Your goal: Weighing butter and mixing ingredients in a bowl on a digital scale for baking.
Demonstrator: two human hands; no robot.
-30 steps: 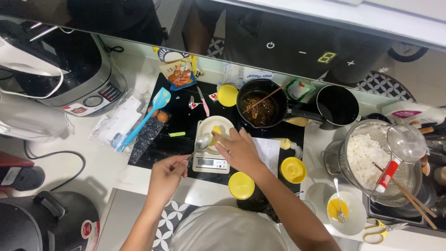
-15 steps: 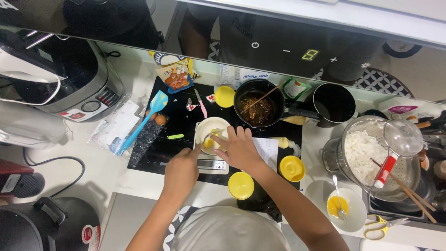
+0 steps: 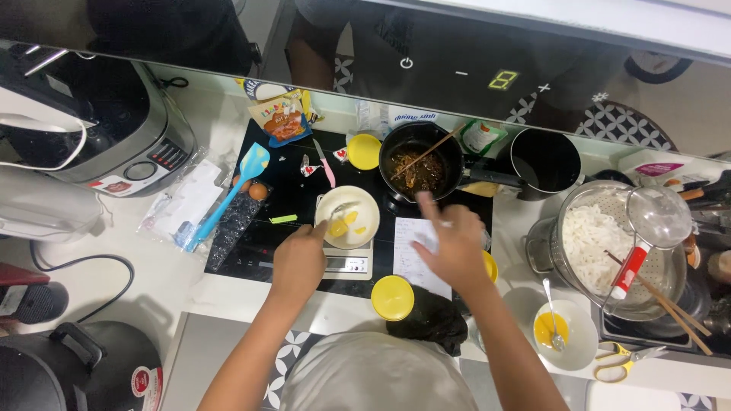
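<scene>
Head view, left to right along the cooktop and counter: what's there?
Rice cooker → blue spatula → left hand → bowl on the scale → dark pan with chopsticks → right hand → black pot → pot of white noodles.

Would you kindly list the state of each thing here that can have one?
Left hand: resting at the bowl's rim.
Right hand: open, over the paper sheet, holding nothing.
White bowl: on the scale, holding yellow pieces and a spoon.
Small black pot: uncovered, dark food and chopsticks inside.
Colander: full of white noodles.
Hob display: lit.
</scene>
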